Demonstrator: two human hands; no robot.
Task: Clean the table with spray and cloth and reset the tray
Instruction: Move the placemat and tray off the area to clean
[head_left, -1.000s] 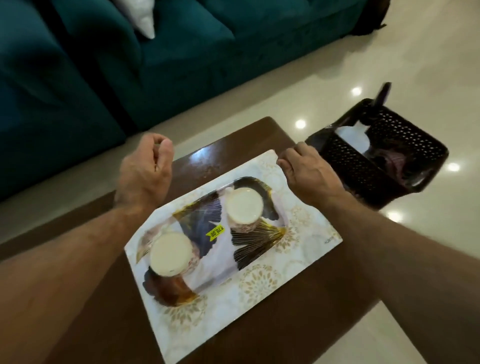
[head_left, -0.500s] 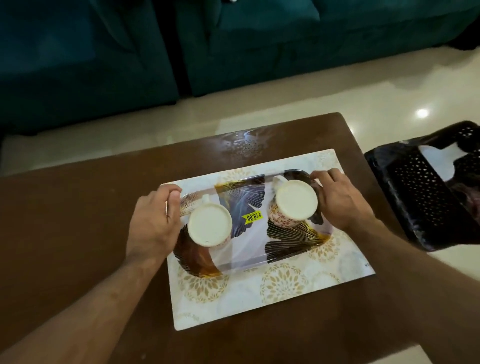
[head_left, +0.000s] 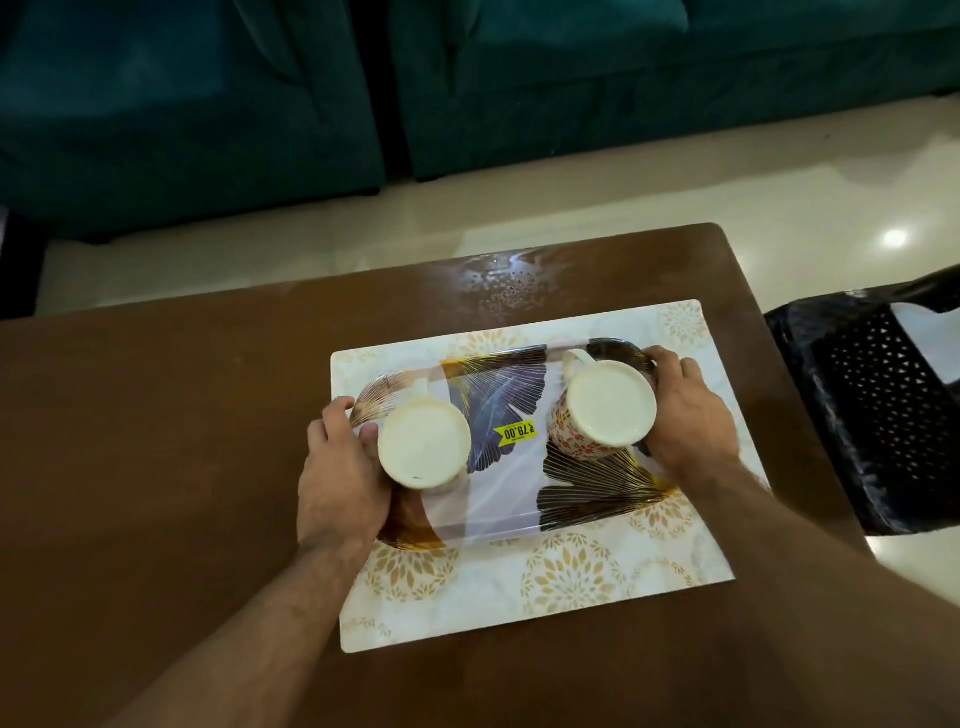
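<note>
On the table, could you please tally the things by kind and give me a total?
Mugs, upside down on the tray: 2, left mug and right mug
Tray, held at both ends: 1
Placemat under the tray: 1
Total: 4

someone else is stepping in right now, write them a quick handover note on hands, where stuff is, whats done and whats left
Left hand grips the left end of the tray; right hand grips the right end.
The tray sits on the placemat on the brown table, with two upside-down mugs on it: left mug, right mug.
Black basket stands off the table's right edge.
Done: tray and mugs are on the mat.
Left: wet droplets remain near the far edge; no spray or cloth in view. Square the tray if needed.
</note>
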